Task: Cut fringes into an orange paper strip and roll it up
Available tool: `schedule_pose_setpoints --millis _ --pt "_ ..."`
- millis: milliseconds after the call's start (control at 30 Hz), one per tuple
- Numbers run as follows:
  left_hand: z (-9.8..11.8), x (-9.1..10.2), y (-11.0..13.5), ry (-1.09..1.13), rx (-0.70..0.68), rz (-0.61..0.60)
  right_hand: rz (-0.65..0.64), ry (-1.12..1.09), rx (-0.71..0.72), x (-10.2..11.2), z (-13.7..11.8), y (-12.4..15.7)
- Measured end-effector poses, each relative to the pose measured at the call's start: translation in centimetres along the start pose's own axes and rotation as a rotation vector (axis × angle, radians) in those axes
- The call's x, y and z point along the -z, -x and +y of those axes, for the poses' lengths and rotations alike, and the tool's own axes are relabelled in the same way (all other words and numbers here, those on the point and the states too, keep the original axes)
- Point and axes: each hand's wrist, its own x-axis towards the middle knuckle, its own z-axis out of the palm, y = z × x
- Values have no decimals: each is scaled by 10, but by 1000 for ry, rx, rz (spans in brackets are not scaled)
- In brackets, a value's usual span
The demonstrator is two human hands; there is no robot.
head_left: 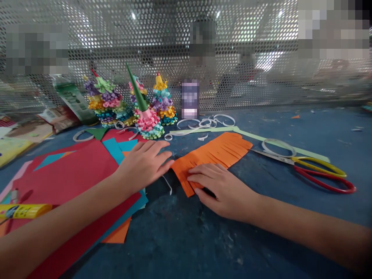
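Note:
A strip of orange paper (213,149) lies slantwise on the table, its lower edge cut into a row of fringes. My right hand (219,190) rests on its near left end with fingers stretched out and slightly apart. At the strip's left corner, my left hand (145,164) hovers or rests with fingers spread; whether the fingertips touch the paper I cannot tell. Beneath my left wrist is a pile of coloured paper sheets (78,170), mostly red, with blue and orange edges sticking out. Scissors (293,161) with one yellow and one red handle lie right of the strip.
Several curled-paper cones (149,126) stand at the back, one with a green tip. A green bottle (72,99), a phone (190,99) and a perforated metal panel (162,35) are behind. Pale strips (209,130) lie beyond the orange paper; a yellow glue tube (27,211) is at left.

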Motion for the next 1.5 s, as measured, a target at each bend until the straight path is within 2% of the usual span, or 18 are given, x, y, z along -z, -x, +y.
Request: schedule_pose_setpoints --millis 100,167,233,333,500,633,833,1033,1233,1400,1500 --pt "19 15 -1 58 5 61 -17 19 -9 0 -1 0" --pt "41 24 2 167 -55 -56 -20 28 -17 -1 -1 1" --pt "62 28 6 263 -21 -199 -14 35 -23 -2 -1 1" --pt "78 24 11 258 28 -267 -8 44 -21 -3 1 2" --pt "71 11 10 289 46 -338 -3 48 1 -1 0 3" --pt "67 7 11 317 24 -278 -1 -4 54 1 -1 3" --pt "67 8 12 486 94 -177 -11 -108 59 2 2 1" --pt "66 7 11 566 117 -214 -4 -270 -18 3 5 -3" --pt "66 6 11 514 85 -239 -61 -350 -169 9 6 -8" --pt "68 3 14 410 22 -147 -150 -385 -177 12 9 -9" --pt "69 5 15 340 -63 -121 -179 -375 -154 13 10 -10"
